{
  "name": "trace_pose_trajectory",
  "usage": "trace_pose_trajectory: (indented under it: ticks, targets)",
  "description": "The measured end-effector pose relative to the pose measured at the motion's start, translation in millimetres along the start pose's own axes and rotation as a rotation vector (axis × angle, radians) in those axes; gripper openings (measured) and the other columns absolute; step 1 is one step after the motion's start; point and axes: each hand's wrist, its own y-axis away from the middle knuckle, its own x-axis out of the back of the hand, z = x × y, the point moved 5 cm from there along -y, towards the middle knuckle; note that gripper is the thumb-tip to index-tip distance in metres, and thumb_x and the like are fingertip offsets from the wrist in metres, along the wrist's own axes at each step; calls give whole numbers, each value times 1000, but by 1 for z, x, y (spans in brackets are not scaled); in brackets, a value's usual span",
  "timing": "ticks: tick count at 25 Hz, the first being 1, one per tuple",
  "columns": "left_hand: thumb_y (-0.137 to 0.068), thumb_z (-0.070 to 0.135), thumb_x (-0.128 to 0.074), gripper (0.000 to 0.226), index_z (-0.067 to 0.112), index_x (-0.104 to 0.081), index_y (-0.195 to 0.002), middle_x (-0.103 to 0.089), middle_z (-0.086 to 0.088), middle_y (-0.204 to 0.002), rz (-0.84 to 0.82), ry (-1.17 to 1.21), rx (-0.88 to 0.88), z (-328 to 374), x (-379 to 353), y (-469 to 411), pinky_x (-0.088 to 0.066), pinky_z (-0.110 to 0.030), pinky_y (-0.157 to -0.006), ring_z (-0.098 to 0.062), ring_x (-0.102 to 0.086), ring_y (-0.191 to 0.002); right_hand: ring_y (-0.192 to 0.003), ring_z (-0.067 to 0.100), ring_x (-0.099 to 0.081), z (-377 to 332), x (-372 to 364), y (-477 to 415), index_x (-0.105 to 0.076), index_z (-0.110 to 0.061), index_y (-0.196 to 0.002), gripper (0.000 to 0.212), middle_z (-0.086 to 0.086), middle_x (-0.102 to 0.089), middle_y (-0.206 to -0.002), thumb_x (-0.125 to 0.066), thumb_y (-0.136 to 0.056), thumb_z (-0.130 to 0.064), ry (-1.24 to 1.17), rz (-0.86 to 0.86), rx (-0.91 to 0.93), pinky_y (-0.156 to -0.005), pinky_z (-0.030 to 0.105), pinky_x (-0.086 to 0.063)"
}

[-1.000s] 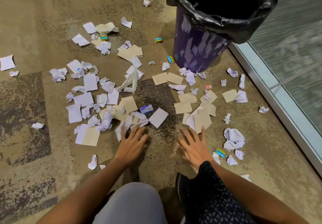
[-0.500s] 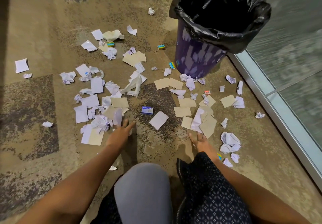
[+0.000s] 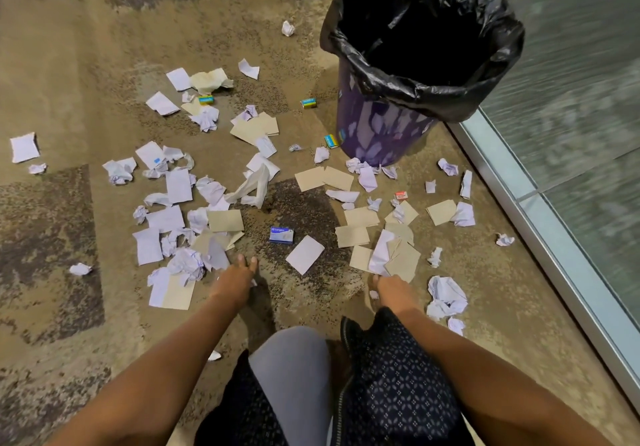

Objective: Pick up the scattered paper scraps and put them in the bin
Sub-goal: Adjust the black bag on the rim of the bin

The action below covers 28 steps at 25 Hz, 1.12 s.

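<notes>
White and tan paper scraps lie scattered over the carpet in front of me. The purple bin, lined with a black bag, stands at the far right, and its dark inside shows nothing. My left hand pinches the edge of a greyish white scrap beside a heap of crumpled paper. My right hand is closed on the near edges of a white sheet and tan sheets, which tilt up off the floor.
A metal frame with glass panels runs along the right behind the bin. Small boxes lie among the scraps: blue, red, several teal and yellow. My knees are in the foreground.
Both hands lay flat and open on the carpet a second ago. They have since closed on scraps and drawn back toward me. The view has shifted, showing more of the bin's opening.
</notes>
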Motion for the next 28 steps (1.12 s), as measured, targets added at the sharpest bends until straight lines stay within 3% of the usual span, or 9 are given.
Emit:
trace_pose_trajectory:
  ticks: [3, 6, 11, 13, 16, 19, 22, 25, 28]
  targets:
    - [-95, 1, -39, 63, 11, -11, -150, -12, -23, -155, -28, 16, 0, -2, 3, -4, -42, -42, -99, -38, -47, -126, -103, 31, -62, 0, 7, -11, -62, 1, -109, 24, 17, -63, -111, -49, -89, -1, -175, -18, -86, -81, 31, -46]
    - [-93, 1, -43, 62, 9, -15, -148, -19, -22, -151, -67, 21, 3, -2, 7, -3, -44, -40, -95, -37, -48, -124, -98, 27, -64, 3, 12, -20, -66, -2, -103, 19, 12, -64, -97, -52, -92, -6, -257, -17, -117, -70, 23, -37]
    - [-92, -1, -45, 63, 12, -17, -147, -24, -20, -149, -88, 65, -1, -3, 10, -5, -46, -35, -92, -32, -51, -121, -110, 31, -58, 4, 15, -29, -60, -2, -116, 29, 18, -60, -121, -41, -95, -7, -271, -26, -133, -86, 30, -42]
    - [-93, 3, -45, 64, 11, -14, -148, -18, -22, -151, -143, 60, -21, -4, 14, -5, -44, -36, -94, -34, -50, -121, -109, 32, -58, 6, 14, -29, -60, 0, -114, 29, 18, -60, -120, -39, -95, -6, -255, -39, -152, -84, 31, -42]
    - [-92, 12, -51, 70, 11, -12, -149, -11, -24, -154, -200, 42, -54, -5, 20, -1, -42, -37, -96, -38, -47, -123, -102, 28, -62, 2, 17, -26, -64, -6, -110, 22, 13, -63, -114, -52, -92, -9, -231, -82, -166, -79, 28, -45]
    - [-92, 12, -51, 68, 12, -14, -149, -18, -21, -153, -223, 38, -81, -9, 26, 0, -40, -38, -97, -37, -48, -122, -106, 28, -60, -8, 28, -26, -62, -9, -116, 30, 12, -60, -122, -63, -87, -16, -261, -70, -158, -87, 28, -46]
    - [-93, 1, -42, 63, 14, -18, -150, -33, -17, -148, -139, 134, -33, -12, 31, 2, -43, -39, -96, -33, -50, -117, -110, 28, -58, -13, 31, -24, -59, -9, -121, 35, 12, -58, -126, -63, -88, -20, -277, -77, -186, -90, 27, -45]
    - [-89, -7, -39, 65, 20, -28, -147, -59, -21, -119, -24, 301, 53, -14, 37, 5, -49, -43, -84, -33, -59, -101, -104, 28, -61, -12, 34, -21, -61, -7, -113, 28, 14, -63, -115, -61, -90, -22, -274, -79, -225, -83, 27, -46]
    - [-85, -11, -39, 68, 26, -39, -142, -65, -18, -112, 90, 451, 125, -16, 43, 12, -55, -44, -77, -33, -65, -93, -106, 32, -60, -12, 33, -20, -59, -7, -115, 31, 16, -63, -114, -59, -90, -25, -349, -18, -298, -84, 30, -47]
